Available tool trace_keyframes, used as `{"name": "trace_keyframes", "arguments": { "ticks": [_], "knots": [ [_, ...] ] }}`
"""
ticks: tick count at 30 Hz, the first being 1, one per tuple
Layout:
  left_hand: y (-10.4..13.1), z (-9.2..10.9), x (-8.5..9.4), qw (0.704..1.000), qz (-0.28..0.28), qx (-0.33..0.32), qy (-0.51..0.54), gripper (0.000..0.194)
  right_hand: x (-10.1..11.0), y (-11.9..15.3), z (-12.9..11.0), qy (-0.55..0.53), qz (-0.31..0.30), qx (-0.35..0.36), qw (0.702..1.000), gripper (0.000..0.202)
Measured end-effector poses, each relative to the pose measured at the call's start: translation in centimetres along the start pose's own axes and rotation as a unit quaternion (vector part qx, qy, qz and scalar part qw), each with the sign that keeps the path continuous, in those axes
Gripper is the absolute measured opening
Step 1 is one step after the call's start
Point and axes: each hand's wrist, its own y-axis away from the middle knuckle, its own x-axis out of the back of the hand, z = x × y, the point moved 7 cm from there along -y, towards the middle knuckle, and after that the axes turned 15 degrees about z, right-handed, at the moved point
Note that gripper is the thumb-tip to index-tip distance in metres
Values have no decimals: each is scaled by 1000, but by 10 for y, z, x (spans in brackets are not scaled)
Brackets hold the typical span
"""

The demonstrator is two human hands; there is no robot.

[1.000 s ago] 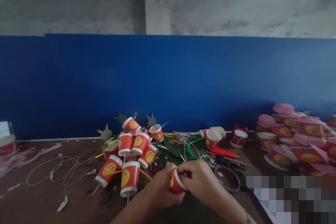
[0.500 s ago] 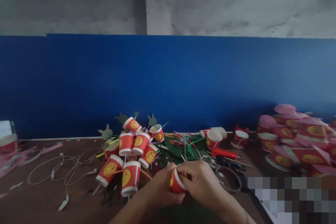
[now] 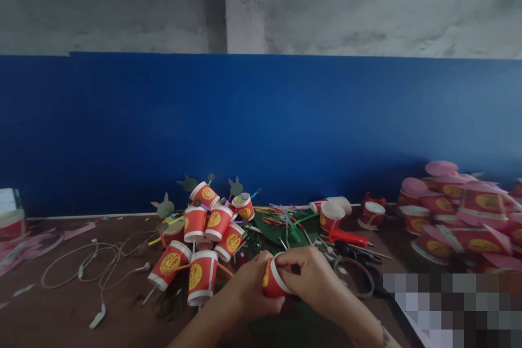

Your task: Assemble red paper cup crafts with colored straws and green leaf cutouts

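At the far left, a red and white paper cup (image 3: 12, 227) stood near crumpled pink paper (image 3: 24, 253) on the brown tabletop (image 3: 126, 318). Next came white wired earphones (image 3: 98, 316), their cord loosely looped. Beside them lay a heap of red paper cups with yellow prints (image 3: 218, 223), many tilted, with coloured straws and grey-green rabbit-head cutouts (image 3: 165, 207) among them. The nearest cup in the heap (image 3: 203, 274) was tipped mouth down, a pale straw showing below its rim; the contents of the others were mostly hidden.

In the middle, your left hand (image 3: 250, 291) wrapped its fingers around a small red paper cup with a white rim (image 3: 269, 281), held tilted above the table, mouth toward your right hand (image 3: 316, 277). Your right fingers were bent close together at its mouth; you cannot tell whether they pinched anything inside. Little had changed: the cup had only shifted slightly, so both hands were still busy with it.

Behind them, thin coloured straws (image 3: 281, 217) lay on a green sheet (image 3: 265, 232). Farther right, a white-rimmed red cup (image 3: 331, 220) stood mouth up, its pale interior partly visible, behind a red-handled tool (image 3: 348, 237). At the far right rose a pile of red cups joined with pink paper (image 3: 468, 212).
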Motion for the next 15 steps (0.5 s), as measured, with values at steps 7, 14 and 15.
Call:
{"name": "trace_keyframes", "arguments": {
  "ticks": [7,14,15],
  "knots": [
    [0,6,2,999,7,-27,-39,35,4,3,-8,-26,7,13,1000,18],
    [0,5,1,993,23,-20,-111,36,-2,-2,8,18,35,-49,998,20],
    [0,7,2,992,33,-14,-124,37,-3,-3,11,28,39,-60,997,19]
  ]
}}
